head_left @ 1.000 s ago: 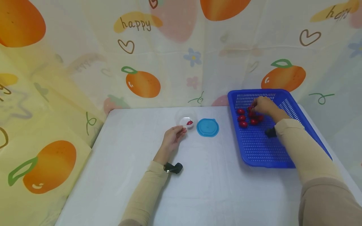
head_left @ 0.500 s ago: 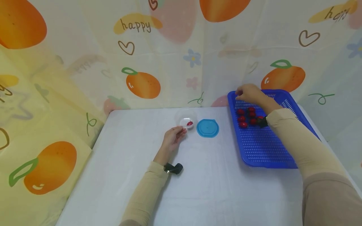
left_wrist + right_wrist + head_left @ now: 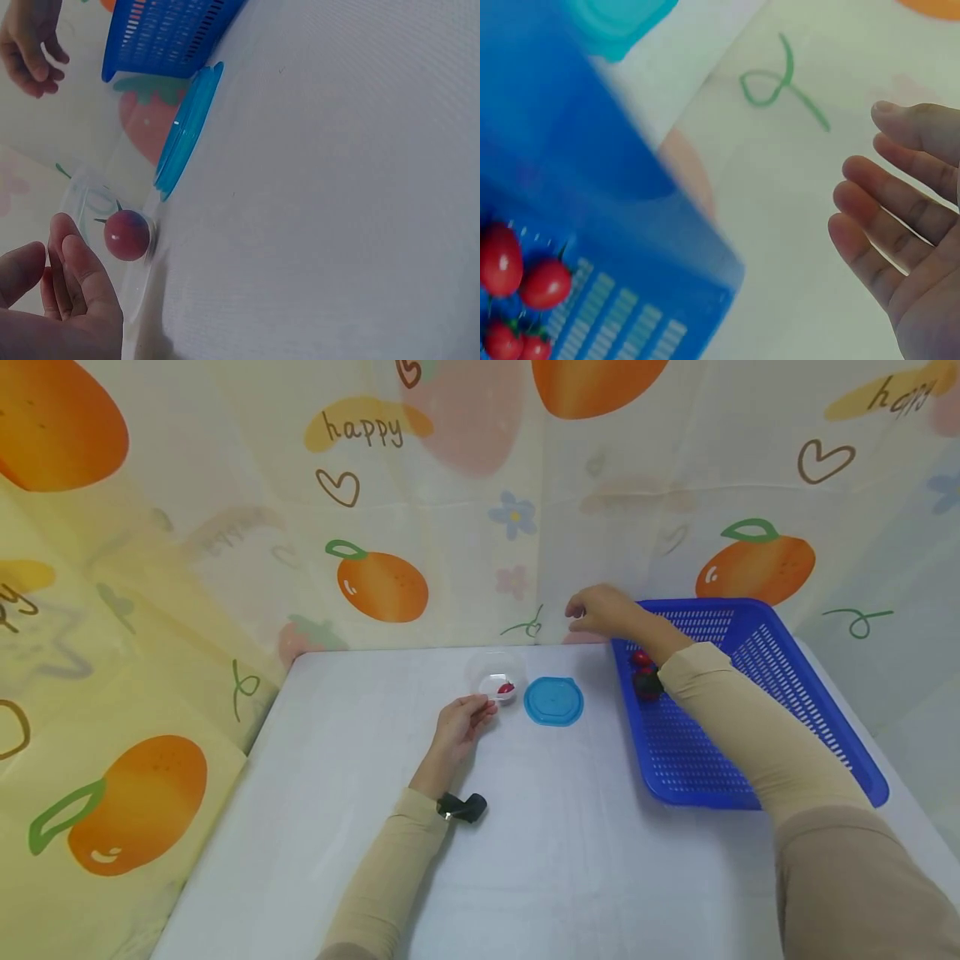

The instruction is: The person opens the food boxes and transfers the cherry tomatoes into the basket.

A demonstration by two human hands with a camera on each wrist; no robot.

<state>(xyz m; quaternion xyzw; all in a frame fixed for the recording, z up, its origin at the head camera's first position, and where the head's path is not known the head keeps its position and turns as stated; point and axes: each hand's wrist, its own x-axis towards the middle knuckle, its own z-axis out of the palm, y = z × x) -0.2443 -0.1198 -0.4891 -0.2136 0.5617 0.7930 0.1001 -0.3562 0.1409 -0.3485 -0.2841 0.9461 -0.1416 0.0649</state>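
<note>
My left hand point(image 3: 457, 725) is at the near rim of a small clear plastic bowl point(image 3: 480, 672), thumb and fingertips pinching its edge. One red cherry tomato point(image 3: 506, 688) with a green stem lies inside the bowl, seen larger in the left wrist view. My right hand point(image 3: 606, 612) is raised just beyond the far left corner of the blue basket point(image 3: 750, 693). Its fingers are loosely bent, and nothing shows between them in the right wrist view point(image 3: 900, 217). Several cherry tomatoes point(image 3: 546, 283) lie in the basket, partly hidden by my right forearm in the head view.
A round light-blue lid point(image 3: 553, 701) lies flat on the white table between the bowl and the basket. A patterned curtain point(image 3: 450, 552) hangs behind the table's back edge. Black cameras are strapped to both wrists.
My right hand has risen out of the basket from among the tomatoes and moved left past the basket's rim. My left hand, the bowl and the lid have stayed in place.
</note>
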